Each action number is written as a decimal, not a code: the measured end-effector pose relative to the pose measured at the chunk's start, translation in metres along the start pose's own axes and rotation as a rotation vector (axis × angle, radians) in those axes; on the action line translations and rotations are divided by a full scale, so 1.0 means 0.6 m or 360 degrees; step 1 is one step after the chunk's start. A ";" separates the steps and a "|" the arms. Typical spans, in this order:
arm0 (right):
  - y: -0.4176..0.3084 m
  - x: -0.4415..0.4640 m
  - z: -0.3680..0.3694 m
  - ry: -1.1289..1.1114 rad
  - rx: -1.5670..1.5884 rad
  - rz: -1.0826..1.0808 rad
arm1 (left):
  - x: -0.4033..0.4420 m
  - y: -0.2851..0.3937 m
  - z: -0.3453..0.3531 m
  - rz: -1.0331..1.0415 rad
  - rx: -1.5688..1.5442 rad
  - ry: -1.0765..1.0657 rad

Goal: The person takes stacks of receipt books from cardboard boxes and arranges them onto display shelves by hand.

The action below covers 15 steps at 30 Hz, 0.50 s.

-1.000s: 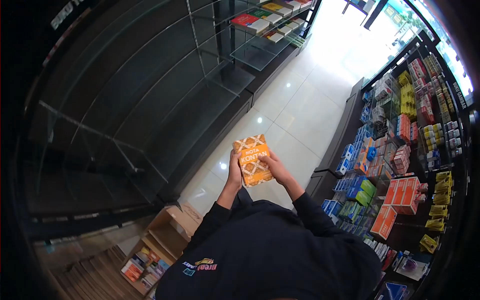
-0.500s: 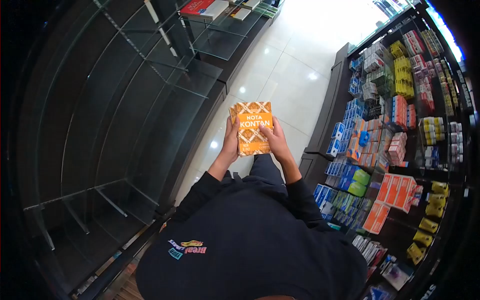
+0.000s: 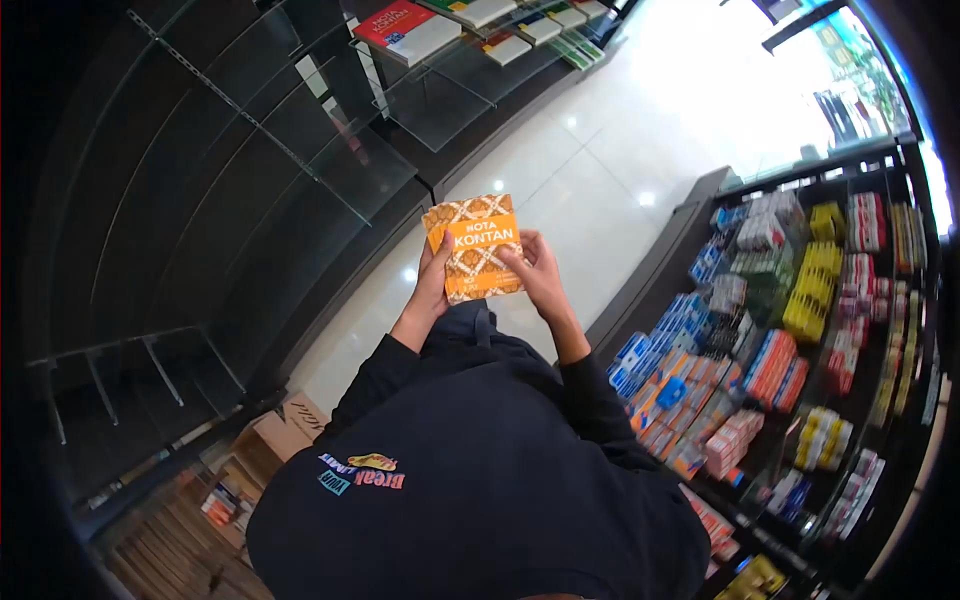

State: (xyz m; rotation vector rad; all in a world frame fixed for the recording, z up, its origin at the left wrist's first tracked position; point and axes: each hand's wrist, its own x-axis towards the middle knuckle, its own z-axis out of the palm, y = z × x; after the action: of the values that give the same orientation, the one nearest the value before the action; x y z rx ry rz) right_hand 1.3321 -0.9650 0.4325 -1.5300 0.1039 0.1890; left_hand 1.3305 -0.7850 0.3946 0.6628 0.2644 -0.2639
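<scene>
A small stack of orange patterned receipt books (image 3: 482, 268), the top one printed "NOTA KONTAN", is held in front of my body, covers facing me. My left hand (image 3: 432, 284) grips the stack's left edge, thumb over the front. On the other side, my right hand (image 3: 541, 277) has its thumb on the cover near the right edge and its fingers bent at that edge. Part of another book shows behind the top one at the left. How many are in the stack I cannot tell.
Glass shelves (image 3: 310, 175) run along my left, with a red "NOTA KONTAN" book (image 3: 395, 22) and other pads at the top. A cardboard box (image 3: 290, 425) sits low at the left. On the right, a display rack (image 3: 690, 225) carries many small boxed goods. Tiled floor (image 3: 560, 180) lies between.
The view has turned, and the receipt books sit slightly farther left in it. My right fingers have shifted up at the right edge. More of the cardboard box shows at the lower left.
</scene>
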 end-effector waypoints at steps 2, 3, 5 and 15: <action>0.012 0.038 -0.033 -0.0027 -0.0523 -0.0067 | 0.040 -0.005 0.016 0.0109 -0.0026 0.0092; 0.012 0.059 -0.041 0.0024 -0.0548 -0.0146 | 0.062 -0.007 0.018 0.0159 0.0006 0.0148; 0.005 0.105 -0.068 -0.0087 -0.0614 0.0027 | 0.106 -0.009 0.021 0.0193 0.0030 0.0278; -0.067 0.384 -0.165 -0.0239 -0.0197 0.0184 | 0.346 0.007 0.083 0.0254 0.0047 0.0444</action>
State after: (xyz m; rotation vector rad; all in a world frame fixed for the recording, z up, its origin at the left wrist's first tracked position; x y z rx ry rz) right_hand 1.5706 -1.0515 0.4254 -1.6283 0.0625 0.4079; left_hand 1.5333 -0.8458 0.3676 0.7461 0.4726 -0.0211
